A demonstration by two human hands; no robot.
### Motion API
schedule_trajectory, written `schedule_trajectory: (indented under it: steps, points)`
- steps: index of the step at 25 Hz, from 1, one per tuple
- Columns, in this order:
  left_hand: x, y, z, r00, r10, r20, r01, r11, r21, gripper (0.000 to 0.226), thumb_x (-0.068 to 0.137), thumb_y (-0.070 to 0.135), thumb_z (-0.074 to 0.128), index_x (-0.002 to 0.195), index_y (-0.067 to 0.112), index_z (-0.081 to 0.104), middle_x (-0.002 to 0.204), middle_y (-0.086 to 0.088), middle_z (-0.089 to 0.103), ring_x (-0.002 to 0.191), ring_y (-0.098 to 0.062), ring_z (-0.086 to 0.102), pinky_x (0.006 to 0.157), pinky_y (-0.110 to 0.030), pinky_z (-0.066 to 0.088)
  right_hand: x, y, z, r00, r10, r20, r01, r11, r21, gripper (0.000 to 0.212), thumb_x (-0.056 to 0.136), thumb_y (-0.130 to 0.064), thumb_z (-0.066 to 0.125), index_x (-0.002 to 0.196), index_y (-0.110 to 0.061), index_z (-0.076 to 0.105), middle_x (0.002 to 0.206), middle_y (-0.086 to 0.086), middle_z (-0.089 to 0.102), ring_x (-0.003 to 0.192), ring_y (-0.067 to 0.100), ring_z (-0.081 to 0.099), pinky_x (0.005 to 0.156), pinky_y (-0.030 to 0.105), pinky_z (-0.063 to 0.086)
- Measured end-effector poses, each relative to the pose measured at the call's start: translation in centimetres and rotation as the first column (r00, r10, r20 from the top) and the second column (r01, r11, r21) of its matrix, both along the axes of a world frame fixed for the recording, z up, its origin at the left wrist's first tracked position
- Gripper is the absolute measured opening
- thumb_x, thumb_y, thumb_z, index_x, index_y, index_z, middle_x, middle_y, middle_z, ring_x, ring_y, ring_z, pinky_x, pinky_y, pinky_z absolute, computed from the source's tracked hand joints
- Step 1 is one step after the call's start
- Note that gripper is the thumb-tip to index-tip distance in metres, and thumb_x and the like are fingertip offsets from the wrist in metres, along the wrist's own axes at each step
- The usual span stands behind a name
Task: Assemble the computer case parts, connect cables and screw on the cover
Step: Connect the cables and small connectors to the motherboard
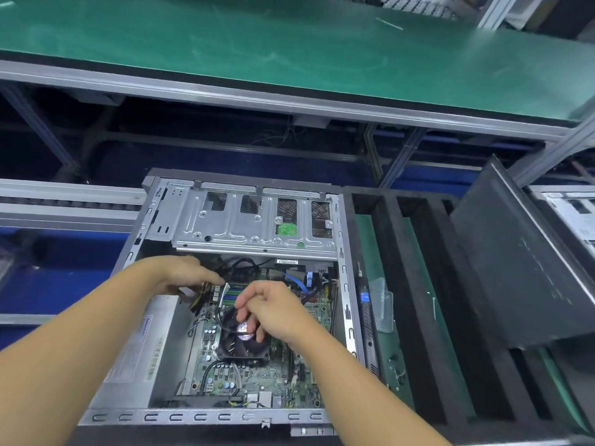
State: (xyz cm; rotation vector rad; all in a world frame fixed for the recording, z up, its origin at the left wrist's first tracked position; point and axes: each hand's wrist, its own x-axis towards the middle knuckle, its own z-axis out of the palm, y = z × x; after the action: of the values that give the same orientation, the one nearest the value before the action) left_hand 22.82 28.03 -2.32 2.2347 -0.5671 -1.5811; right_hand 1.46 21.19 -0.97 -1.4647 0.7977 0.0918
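An open computer case (346, 284) lies flat on the bench, its motherboard (283, 375) facing up. The silver drive cage (251, 220) fills the far end, and the power supply (145, 352) sits at the left. My left hand (186, 272) reaches in beside the power supply and pinches a bundle of yellow and black cables (201, 292). Over the black CPU fan (240, 339) my right hand (273, 309) hovers with curled fingers that pinch a thin black wire. The dark side cover (521, 262) leans to the right of the case.
A black slotted foam tray (450, 317) on a green mat lies right of the case, with a black screwdriver (367, 313) and a clear plastic bag (383, 304) beside the case wall. A green-topped shelf (289, 49) runs across above. A roller conveyor rail (64, 201) lies to the left.
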Motion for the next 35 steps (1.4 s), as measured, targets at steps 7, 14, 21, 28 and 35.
schedule_trajectory:
  steps: [7,14,21,28,35]
  points:
    - [-0.2,-0.5,-1.0,0.949,-0.002,0.314,-0.003,1.000,0.015,0.049,0.093,0.035,0.063,0.120,-0.006,0.059,0.114,-0.013,0.062,0.095,-0.024,0.063,0.086,-0.033,0.049,0.0,0.0,-0.1,1.000,-0.005,0.001,0.005,1.000,-0.002,0.034,0.096,0.003,0.038,0.089,-0.014,0.067,0.074,-0.003,0.068,0.054,0.006,0.057,0.043,0.021,0.048]
    - [-1.4,0.2,1.6,0.861,-0.278,0.426,0.261,0.960,0.100,0.032,0.101,0.017,0.044,0.129,0.004,0.051,0.124,-0.016,0.054,0.112,-0.029,0.056,0.079,-0.025,0.040,0.0,-0.2,-0.2,1.000,-0.025,0.011,0.025,1.000,-0.003,0.034,0.097,0.004,0.038,0.088,-0.014,0.066,0.075,-0.001,0.068,0.053,0.007,0.056,0.042,0.022,0.047]
    - [-0.8,0.8,4.0,0.738,-0.579,0.347,0.603,0.796,0.046,0.028,0.088,0.002,0.043,0.077,0.023,0.058,0.068,0.005,0.053,0.054,-0.010,0.047,0.051,-0.021,0.036,0.2,0.0,-0.6,1.000,-0.022,0.004,0.022,1.000,-0.019,0.034,0.095,0.005,0.038,0.088,-0.012,0.066,0.069,-0.003,0.067,0.052,0.009,0.055,0.041,0.024,0.046]
    - [-0.1,2.6,4.9,0.737,-0.608,0.296,0.650,0.758,-0.059,0.034,0.083,-0.002,0.049,0.071,0.024,0.066,0.073,0.021,0.067,0.069,0.003,0.054,0.068,-0.018,0.039,0.2,0.3,-0.2,0.967,-0.201,0.157,0.152,0.949,0.276,0.029,0.095,-0.002,0.053,0.123,-0.009,0.052,0.081,0.005,0.069,0.058,0.018,0.058,0.043,0.028,0.047]
    - [-0.9,2.7,4.8,0.809,-0.487,0.328,0.570,0.786,-0.239,0.014,0.090,0.023,0.065,0.100,0.032,0.065,0.095,0.008,0.070,0.091,-0.014,0.064,0.088,-0.032,0.050,0.2,0.1,0.2,0.916,-0.327,0.232,0.235,0.907,0.351,0.012,0.106,-0.021,0.052,0.112,-0.013,0.057,0.079,0.006,0.066,0.059,0.019,0.055,0.045,0.029,0.046]
